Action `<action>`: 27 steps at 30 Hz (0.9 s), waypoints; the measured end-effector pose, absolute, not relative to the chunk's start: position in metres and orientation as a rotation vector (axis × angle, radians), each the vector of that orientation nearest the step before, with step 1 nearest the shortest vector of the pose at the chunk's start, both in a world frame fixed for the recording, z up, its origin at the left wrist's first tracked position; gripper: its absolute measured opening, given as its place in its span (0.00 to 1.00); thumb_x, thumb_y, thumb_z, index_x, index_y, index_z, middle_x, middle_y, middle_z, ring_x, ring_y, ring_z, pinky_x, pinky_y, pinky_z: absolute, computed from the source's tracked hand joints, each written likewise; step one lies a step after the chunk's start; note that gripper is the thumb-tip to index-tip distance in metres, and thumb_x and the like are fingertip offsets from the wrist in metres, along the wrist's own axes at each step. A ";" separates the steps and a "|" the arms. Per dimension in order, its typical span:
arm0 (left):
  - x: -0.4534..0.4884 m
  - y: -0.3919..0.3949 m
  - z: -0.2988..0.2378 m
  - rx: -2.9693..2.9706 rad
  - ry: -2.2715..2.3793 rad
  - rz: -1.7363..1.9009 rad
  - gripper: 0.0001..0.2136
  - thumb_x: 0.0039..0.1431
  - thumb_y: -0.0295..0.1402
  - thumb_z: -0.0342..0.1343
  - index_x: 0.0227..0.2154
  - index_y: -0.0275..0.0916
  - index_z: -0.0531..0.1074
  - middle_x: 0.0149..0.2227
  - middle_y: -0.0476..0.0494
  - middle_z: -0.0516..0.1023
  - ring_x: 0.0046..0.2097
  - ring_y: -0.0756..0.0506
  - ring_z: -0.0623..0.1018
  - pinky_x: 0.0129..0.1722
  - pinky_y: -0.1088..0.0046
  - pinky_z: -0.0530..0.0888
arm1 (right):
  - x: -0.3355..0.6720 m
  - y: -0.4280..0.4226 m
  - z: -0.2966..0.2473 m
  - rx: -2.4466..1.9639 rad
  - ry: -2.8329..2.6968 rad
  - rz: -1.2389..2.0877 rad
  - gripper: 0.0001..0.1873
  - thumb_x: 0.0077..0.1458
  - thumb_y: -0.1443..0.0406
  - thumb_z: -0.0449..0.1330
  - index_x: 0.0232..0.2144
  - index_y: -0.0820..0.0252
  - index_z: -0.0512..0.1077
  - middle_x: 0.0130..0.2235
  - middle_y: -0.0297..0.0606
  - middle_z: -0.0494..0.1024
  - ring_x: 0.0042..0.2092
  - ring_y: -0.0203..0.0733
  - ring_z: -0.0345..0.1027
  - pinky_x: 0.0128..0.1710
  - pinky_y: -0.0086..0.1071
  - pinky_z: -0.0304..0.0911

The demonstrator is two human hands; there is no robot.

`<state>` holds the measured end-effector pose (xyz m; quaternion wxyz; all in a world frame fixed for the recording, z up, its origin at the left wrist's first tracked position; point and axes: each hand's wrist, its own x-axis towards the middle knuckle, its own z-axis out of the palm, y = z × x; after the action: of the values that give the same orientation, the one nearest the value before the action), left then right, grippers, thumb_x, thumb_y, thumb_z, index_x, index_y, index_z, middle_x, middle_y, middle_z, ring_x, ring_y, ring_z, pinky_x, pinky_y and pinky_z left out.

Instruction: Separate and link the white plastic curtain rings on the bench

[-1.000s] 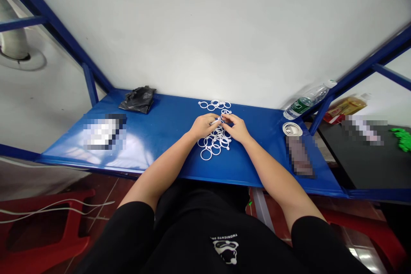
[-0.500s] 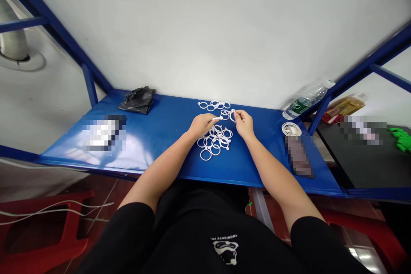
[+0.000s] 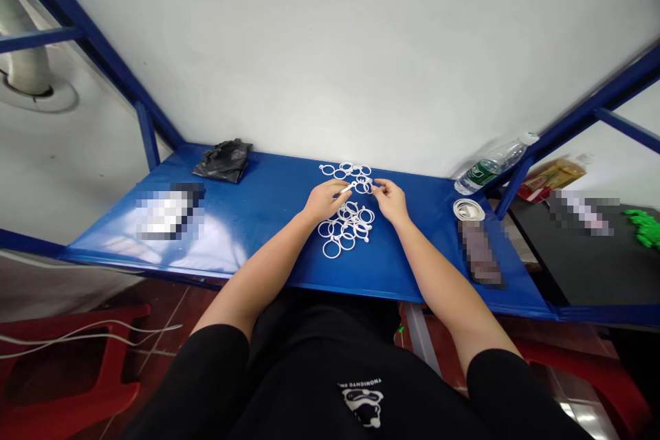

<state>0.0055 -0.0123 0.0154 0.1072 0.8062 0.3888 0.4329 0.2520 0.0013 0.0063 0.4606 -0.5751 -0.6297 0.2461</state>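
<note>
My left hand (image 3: 324,200) is closed in a pinch on a white plastic ring (image 3: 347,188), seen nearly edge-on and partly covered by the fingers. Across from it, my right hand (image 3: 390,199) has its thumb and index fingertip slightly apart, close beside a small cluster of white rings (image 3: 362,185). Whether the thumb touches the nearest ring is hard to make out. Below and between the hands lies a loose pile of white rings (image 3: 346,227), each with a small tab. Farther back, near the wall, several more rings (image 3: 344,170) lie in a row.
The rings lie on a blue table (image 3: 273,220). A black plastic bag (image 3: 224,160) sits at the back left, near a blurred object (image 3: 168,212). On the right are a water bottle (image 3: 495,163), a white coil (image 3: 468,210) and a blurred dark item (image 3: 480,252).
The ring pinched by my right hand has moved left and down to the small cluster, and those fingers have loosened. My left hand still holds its ring. The view has shifted slightly.
</note>
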 end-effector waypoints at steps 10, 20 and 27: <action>0.012 -0.012 0.008 2.657 1.010 1.193 0.14 0.71 0.39 0.59 0.52 0.40 0.82 0.55 0.36 0.84 0.55 0.39 0.83 0.56 0.55 0.80 | 0.227 -0.026 0.019 -1.158 -1.765 0.616 0.17 0.62 0.51 0.64 0.42 0.56 0.84 0.36 0.39 0.86 0.35 0.43 0.77 0.39 0.37 0.73; 0.012 -0.014 0.015 2.617 1.023 1.294 0.15 0.70 0.43 0.61 0.51 0.39 0.79 0.56 0.34 0.82 0.57 0.37 0.80 0.57 0.53 0.76 | 0.226 -0.030 0.027 -1.109 -1.891 0.321 0.14 0.68 0.55 0.60 0.43 0.51 0.85 0.39 0.39 0.86 0.39 0.45 0.79 0.44 0.38 0.74; 0.012 -0.012 0.017 2.593 1.005 1.344 0.12 0.75 0.40 0.54 0.46 0.40 0.80 0.48 0.38 0.84 0.50 0.41 0.81 0.52 0.57 0.76 | 0.226 -0.031 0.026 -1.046 -1.953 0.318 0.12 0.68 0.57 0.61 0.43 0.49 0.85 0.39 0.38 0.85 0.41 0.46 0.78 0.46 0.40 0.74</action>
<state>0.0116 -0.0122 0.0169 0.0266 0.8392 0.3253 0.4349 0.2259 -0.0308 0.0260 0.4363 -0.4206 -0.7851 0.1280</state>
